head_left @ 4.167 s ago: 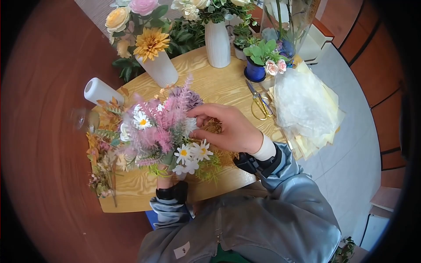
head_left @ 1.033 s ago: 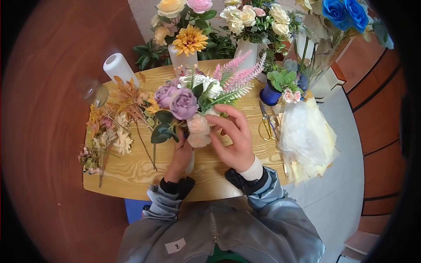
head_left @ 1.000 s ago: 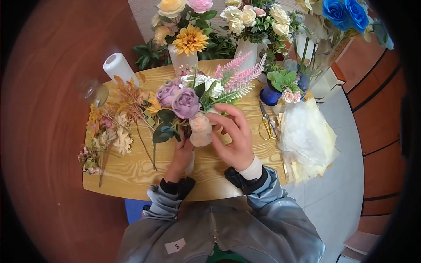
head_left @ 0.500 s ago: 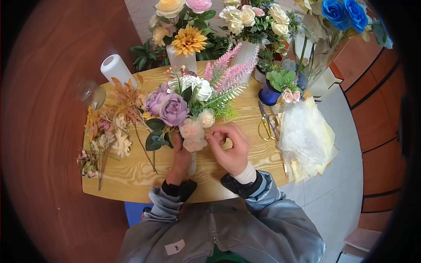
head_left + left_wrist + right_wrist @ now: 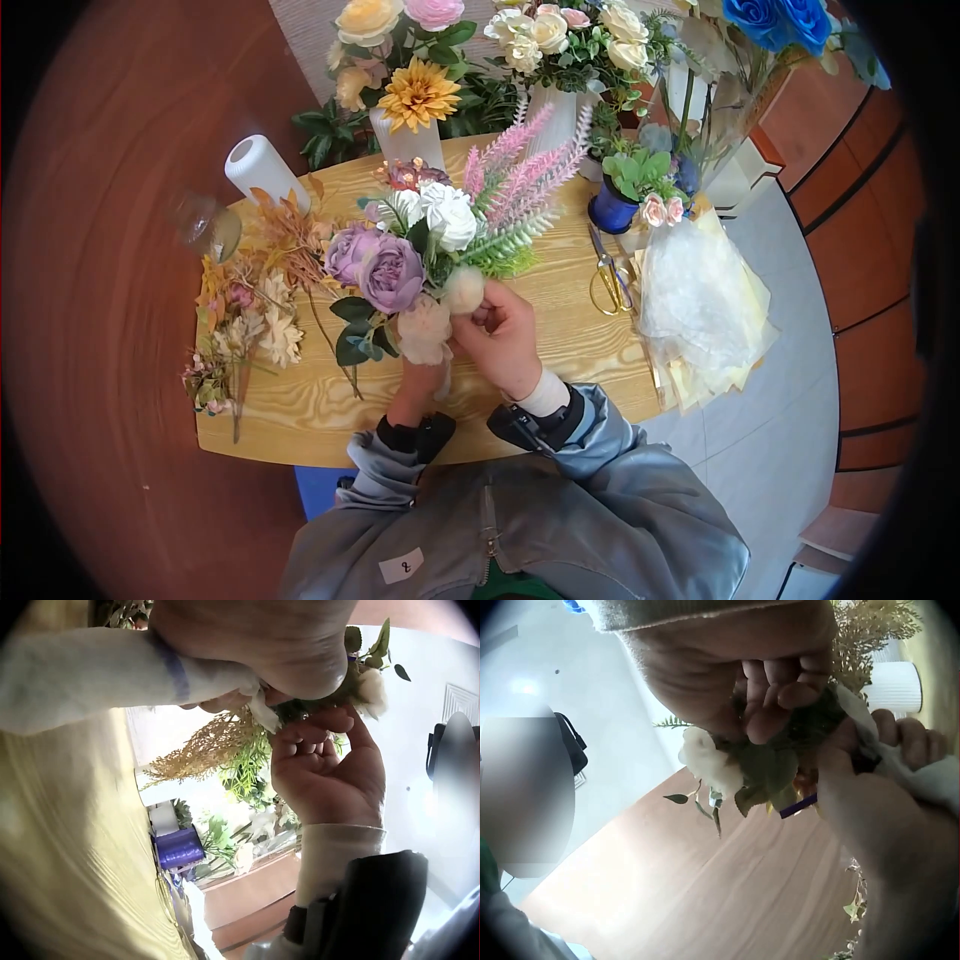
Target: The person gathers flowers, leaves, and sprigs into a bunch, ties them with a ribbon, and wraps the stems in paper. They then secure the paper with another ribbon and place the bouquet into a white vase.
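Holding the bouquet (image 5: 395, 270) above the bench (image 5: 560, 355), I am curling my left grip (image 5: 422, 378) round its underside; my right grip (image 5: 505, 348) is apparently pinching it beside the pale round bloom (image 5: 463, 290).

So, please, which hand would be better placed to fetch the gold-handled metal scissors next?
Probably the right hand: the scissors lie on its side, while the left hand holds the purple, white and pink bouquet from beneath. The right would first leave the round cream flower.

shiny grey-blue jacket, front zipper, small white label, white cuff, black wrist straps
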The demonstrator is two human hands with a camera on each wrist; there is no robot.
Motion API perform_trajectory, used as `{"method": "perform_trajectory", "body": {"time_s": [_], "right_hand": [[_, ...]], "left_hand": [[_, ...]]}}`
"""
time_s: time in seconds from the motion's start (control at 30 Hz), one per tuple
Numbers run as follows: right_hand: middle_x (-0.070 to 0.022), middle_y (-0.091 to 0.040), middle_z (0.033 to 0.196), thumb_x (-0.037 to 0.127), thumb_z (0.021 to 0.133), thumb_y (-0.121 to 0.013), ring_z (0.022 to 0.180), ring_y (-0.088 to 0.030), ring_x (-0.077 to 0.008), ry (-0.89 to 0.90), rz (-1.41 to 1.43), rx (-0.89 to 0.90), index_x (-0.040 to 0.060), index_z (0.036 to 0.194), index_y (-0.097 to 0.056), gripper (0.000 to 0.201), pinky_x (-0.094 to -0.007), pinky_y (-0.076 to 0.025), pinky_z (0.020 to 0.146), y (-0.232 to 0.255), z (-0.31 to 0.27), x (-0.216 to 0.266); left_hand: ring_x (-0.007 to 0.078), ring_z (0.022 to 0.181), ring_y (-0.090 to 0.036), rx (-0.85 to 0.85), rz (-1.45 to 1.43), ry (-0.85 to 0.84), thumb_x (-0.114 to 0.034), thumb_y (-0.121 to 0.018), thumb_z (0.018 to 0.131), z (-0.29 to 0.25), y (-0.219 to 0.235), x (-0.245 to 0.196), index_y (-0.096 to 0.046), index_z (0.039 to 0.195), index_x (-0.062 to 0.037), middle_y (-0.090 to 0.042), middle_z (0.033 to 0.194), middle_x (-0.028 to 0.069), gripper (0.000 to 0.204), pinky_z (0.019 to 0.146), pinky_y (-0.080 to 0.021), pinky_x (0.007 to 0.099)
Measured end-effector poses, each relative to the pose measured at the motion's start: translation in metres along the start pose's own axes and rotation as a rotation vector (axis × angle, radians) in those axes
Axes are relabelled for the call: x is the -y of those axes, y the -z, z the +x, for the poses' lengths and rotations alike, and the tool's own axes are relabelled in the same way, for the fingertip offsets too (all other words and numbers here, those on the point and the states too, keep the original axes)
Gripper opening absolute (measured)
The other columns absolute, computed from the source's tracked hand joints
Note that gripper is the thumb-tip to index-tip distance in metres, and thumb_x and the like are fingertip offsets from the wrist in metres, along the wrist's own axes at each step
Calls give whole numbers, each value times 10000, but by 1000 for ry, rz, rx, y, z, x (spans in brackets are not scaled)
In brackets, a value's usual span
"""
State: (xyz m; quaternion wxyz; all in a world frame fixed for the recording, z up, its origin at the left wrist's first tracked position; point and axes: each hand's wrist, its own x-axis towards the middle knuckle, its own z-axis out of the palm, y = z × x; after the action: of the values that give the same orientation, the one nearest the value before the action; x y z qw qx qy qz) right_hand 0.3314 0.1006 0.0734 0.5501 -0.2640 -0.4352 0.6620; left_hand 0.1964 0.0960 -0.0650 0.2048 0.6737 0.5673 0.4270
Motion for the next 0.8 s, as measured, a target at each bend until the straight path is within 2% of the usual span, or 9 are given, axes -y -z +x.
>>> {"method": "perform_trajectory", "body": {"time_s": [0.07,0.13,0.2,0.37,0.47,0.63,0.7,0.73,0.8], "right_hand": [[-31,-568,843,-100,733,-516,748,-545,-74,228,-134,23,-10,977,-509,260,-197,-448,627,2,-1,-7],[-29,-568,846,-97,730,-520,753,-545,-76,217,-107,31,-7,971,-516,258,-203,-450,632,3,-4,-8],[-26,-568,849,-95,727,-523,758,-544,-77,205,-81,41,-5,966,-522,255,-210,-451,636,5,-5,-9],[-43,-572,900,-102,707,-543,805,-547,-86,287,-115,-48,-24,978,-521,284,-213,-444,699,7,-7,-16],[-49,-564,913,-105,703,-546,766,-548,-88,358,-125,-123,-20,1003,-498,315,-207,-450,644,3,-7,-20],[-42,-551,862,-107,725,-544,701,-536,-74,194,2,-7,-8,1105,-414,413,-188,-439,557,1,-7,6],[-36,-543,830,-107,733,-545,677,-527,-65,127,24,35,-4,1136,-385,445,-182,-431,534,8,-7,11],[-29,-528,796,-106,739,-543,657,-514,-55,219,5,42,-6,1142,-379,447,-177,-421,513,16,-6,10],[-19,-494,767,-83,737,-567,575,-473,-39,343,-58,-3,-6,1166,-370,478,-167,-386,487,20,-6,6]], "left_hand": [[168,1013,-473,15,-15,24,-54,-452,826,23,-3,-13,-392,1198,-44,-488,1108,83,377,854,-391,291],[167,1008,-475,44,-46,75,-54,-446,828,26,0,-22,-397,1195,-44,-491,1104,82,370,848,-393,292],[166,1003,-477,71,-79,126,-54,-441,830,-13,18,-23,-402,1192,-45,-494,1099,81,365,842,-395,292],[163,990,-482,134,-169,254,-54,-428,834,1,22,-48,-415,1185,-46,-503,1087,79,351,828,-400,294],[161,983,-485,170,-225,328,-54,-421,837,13,26,-62,-422,1180,-47,-507,1080,78,344,819,-403,295],[158,973,-489,205,-308,441,-54,-410,840,13,28,-74,-433,1175,-48,-514,1071,76,335,807,-406,296],[163,811,-538,-85,-825,466,-53,-374,854,10,15,-60,-372,1226,-59,-533,1004,72,372,654,-440,278],[74,551,-458,-310,-957,378,-110,-463,838,16,9,-72,-475,980,-41,-532,825,25,158,453,-356,203],[76,551,-463,-294,-946,290,-96,-480,827,22,15,-70,-463,985,-40,-534,826,26,169,451,-357,204]]}}
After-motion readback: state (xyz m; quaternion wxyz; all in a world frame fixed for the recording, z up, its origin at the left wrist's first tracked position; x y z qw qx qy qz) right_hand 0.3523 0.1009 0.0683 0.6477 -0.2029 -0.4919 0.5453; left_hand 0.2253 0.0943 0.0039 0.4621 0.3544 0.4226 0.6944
